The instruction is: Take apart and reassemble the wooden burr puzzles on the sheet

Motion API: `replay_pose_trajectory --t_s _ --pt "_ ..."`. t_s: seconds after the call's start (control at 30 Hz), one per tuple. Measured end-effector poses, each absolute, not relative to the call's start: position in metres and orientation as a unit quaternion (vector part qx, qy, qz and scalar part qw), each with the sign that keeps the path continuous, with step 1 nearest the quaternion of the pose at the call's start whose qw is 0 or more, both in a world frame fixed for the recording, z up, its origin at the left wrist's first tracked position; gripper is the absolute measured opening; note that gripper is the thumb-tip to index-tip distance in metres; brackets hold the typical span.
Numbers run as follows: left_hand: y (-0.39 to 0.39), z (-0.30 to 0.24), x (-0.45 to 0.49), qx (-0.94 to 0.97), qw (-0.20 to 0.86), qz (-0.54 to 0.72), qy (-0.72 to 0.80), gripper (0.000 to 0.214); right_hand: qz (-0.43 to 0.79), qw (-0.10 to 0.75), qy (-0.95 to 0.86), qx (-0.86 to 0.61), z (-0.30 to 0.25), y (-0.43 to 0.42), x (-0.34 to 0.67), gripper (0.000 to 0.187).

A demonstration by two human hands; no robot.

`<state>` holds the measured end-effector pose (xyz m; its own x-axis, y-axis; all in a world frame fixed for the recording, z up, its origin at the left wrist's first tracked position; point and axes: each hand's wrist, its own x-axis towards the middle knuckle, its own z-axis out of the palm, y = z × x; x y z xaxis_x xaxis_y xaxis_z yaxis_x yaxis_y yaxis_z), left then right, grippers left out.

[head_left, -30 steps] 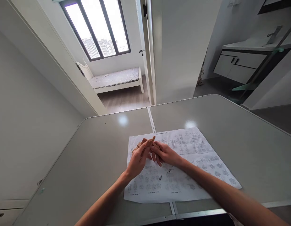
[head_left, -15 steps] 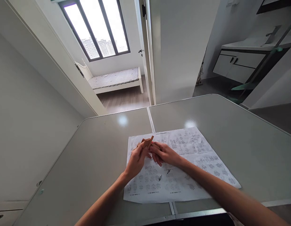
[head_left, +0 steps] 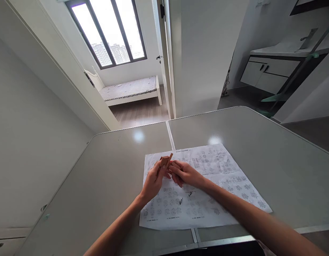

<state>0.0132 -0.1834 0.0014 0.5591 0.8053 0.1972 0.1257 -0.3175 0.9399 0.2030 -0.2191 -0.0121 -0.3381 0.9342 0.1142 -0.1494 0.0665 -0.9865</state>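
Small reddish-brown wooden pieces [head_left: 165, 161], like parts of an interlocking puzzle, are held above the printed sheet. My left hand [head_left: 153, 180] is closed around them, with the thumb pressed on the near side. A thin wooden stick [head_left: 170, 159] slants up out of the cluster. Against the cluster's right side, my right hand [head_left: 186, 173] has its fingers curled in and pinching at the pieces. Fingers hide how the pieces fit together and how many there are. Below both hands lies the paper sheet [head_left: 207, 199], covered with line diagrams of assembled shapes.
The grey table [head_left: 113, 170] has a metal-strip seam [head_left: 170, 135] running through its middle and a metal edge nearest me. Beyond it are a doorway, a bed [head_left: 129, 89] below a window [head_left: 108, 32], and a sink cabinet [head_left: 271, 69] at the right.
The wooden cluster and my left hand have shifted very slightly left and tilted a little. My right hand stays almost in place against the pieces.
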Motion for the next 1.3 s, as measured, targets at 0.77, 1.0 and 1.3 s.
replay_pose_trajectory --t_s 0.77,1.0,1.3 --pt "-0.187 0.009 0.013 0.701 0.632 0.230 0.237 0.040 0.272 0.560 -0.648 -0.439 -0.009 -0.219 0.212 0.025" --pt "-0.182 0.001 0.008 0.691 0.621 0.262 0.260 0.047 0.490 0.630 -0.440 -0.412 -0.009 -0.209 0.224 0.033" --pt "-0.179 0.000 0.006 0.678 0.589 0.321 0.300 0.046 0.614 0.588 -0.386 -0.357 -0.022 -0.203 0.225 0.040"
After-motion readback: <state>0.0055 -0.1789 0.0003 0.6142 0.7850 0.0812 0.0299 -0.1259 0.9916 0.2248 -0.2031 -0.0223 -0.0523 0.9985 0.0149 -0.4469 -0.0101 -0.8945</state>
